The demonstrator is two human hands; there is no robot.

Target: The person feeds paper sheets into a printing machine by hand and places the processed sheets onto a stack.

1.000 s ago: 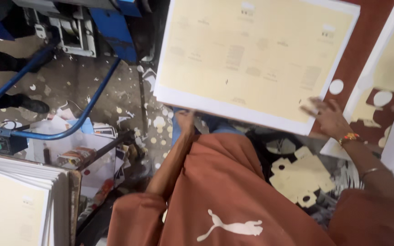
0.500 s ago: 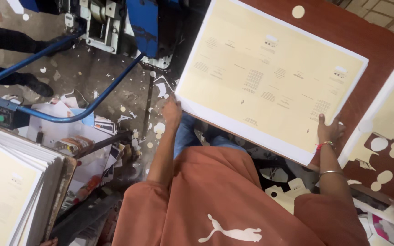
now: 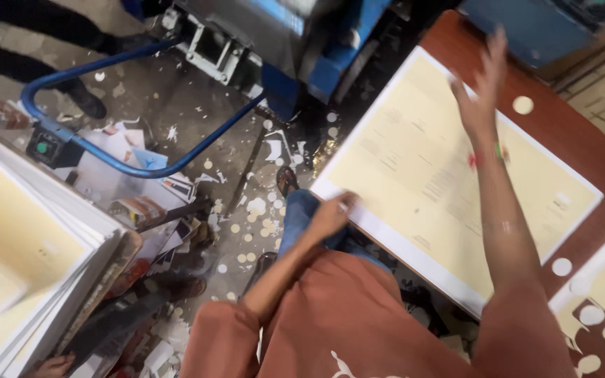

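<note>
Cream printed sheet stack (image 3: pixel 449 175) lies flat on the brown desk (image 3: pixel 561 133). Left hand (image 3: pixel 332 215) grips the stack's near-left corner, fingers curled on the edge. Right hand (image 3: pixel 481 87) is open above the stack's far side, fingers spread; motion-blurred, probably not touching. Round paper cutout (image 3: pixel 522 105) sits on the desk just past the stack.

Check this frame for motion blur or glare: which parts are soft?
Head view: the right hand is smeared by motion blur, fingers indistinct; the left hand at the cream sheet's corner is slightly soft; no strong glare, lighting even.
</note>
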